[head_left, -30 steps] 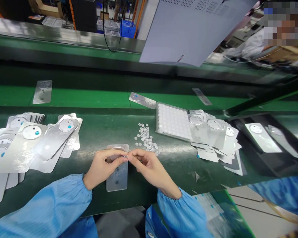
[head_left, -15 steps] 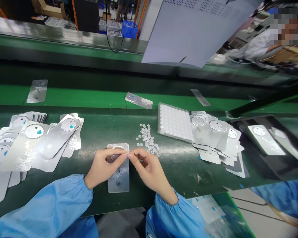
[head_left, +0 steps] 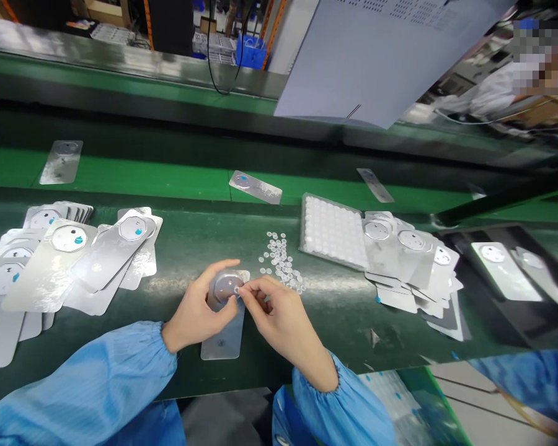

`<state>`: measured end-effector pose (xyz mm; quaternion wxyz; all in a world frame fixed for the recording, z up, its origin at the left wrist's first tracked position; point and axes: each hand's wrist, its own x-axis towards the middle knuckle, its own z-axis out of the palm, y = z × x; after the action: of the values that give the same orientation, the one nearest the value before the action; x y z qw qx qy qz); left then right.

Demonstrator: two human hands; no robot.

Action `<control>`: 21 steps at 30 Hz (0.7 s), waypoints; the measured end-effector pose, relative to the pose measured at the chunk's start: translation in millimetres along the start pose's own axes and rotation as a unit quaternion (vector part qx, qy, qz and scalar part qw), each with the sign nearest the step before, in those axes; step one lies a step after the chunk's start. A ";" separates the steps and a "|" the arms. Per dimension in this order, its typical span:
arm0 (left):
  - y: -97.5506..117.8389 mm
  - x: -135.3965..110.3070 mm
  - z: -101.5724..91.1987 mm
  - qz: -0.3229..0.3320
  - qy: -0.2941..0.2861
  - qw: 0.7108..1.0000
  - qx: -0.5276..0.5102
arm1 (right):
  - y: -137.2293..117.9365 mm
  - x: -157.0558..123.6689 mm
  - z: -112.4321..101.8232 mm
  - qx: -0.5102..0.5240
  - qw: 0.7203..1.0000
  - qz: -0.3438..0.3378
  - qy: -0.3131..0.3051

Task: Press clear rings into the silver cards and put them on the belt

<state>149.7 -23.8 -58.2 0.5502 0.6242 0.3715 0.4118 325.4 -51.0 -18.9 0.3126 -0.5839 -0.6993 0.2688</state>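
Observation:
A silvery phone back cover [head_left: 223, 337] with a round camera area lies on the green bench in front of me. My left hand [head_left: 199, 310] rests over the cover's left edge, thumb and index finger spread apart around the camera area. Between the thumb and fingertips of my right hand [head_left: 276, 306] is a small clear disc [head_left: 237, 290], held at the right side of the camera area. My left thumb tip is close to the disc. Beyond my right hand lies a scatter of similar small clear discs [head_left: 279, 254].
Overlapping covers [head_left: 46, 266] are piled on the left, and another pile [head_left: 404, 248] lies right. A clear tray [head_left: 303, 232] of white round pieces stands beside it. Single covers lie on the green strip [head_left: 167, 179] behind. A hanging white sheet [head_left: 344, 68] is ahead; a blue sleeve [head_left: 530, 378] shows right.
My hands were pinched together above the cover's top right. Now my left thumb and index finger have parted, and my right hand has brought the disc down to the camera area.

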 end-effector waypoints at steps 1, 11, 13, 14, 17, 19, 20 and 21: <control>0.4 -0.3 0.2 -0.009 -0.005 1.000 -0.007 | -0.3 0.2 0.4 -0.006 1.000 -0.001 0.000; 0.9 -3.2 -0.4 -0.045 -0.027 0.995 -0.083 | -5.0 3.0 -2.5 -0.024 1.000 0.016 -0.003; 2.0 -4.2 0.1 -0.056 -0.025 0.991 -0.119 | -5.6 2.6 -3.0 -0.007 0.999 0.035 0.008; 2.4 -4.0 0.3 -0.066 -0.021 0.988 -0.135 | -5.1 2.4 -2.7 0.009 0.999 0.050 0.015; 1.5 0.6 -0.6 -0.107 0.009 0.978 -0.181 | 2.4 2.8 2.8 0.089 0.991 0.096 0.026; -1.0 5.4 -1.7 -0.143 0.039 0.964 -0.220 | 13.4 3.2 10.3 0.182 0.976 0.122 0.012; -2.4 7.5 -2.0 -0.161 0.051 0.956 -0.239 | 20.0 2.9 14.6 0.234 0.963 0.134 0.012; -3.9 8.9 -1.9 -0.176 0.062 0.949 -0.254 | 26.6 2.0 18.8 0.281 0.949 0.145 0.019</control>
<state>151.3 -14.4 -61.0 0.7300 0.3616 0.3920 0.4275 328.3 -44.6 -50.8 0.4347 -0.5728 -0.4973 0.4854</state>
